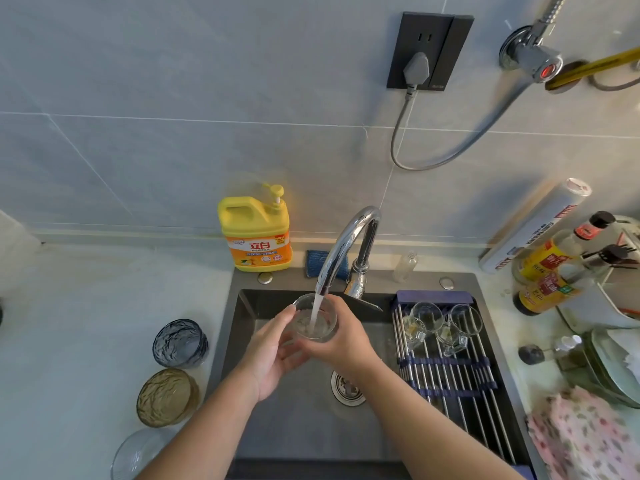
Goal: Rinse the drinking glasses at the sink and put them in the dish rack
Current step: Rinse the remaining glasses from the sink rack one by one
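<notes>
Partly hidden, glass (314,323) under tap (346,237) stream; left hand (272,355), right hand (343,339) both curl round it.

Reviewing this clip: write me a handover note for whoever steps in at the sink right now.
Hands: left hand and right hand both grip one clear drinking glass under the running chrome faucet, above the dark sink.
Done: two clear glass cups lie on the steel roll-up dish rack across the sink's right side.
Left: rack this glass, then rinse and rack the blue textured glass, the amber textured glass and the colourless glass on the counter left of the sink.
</notes>
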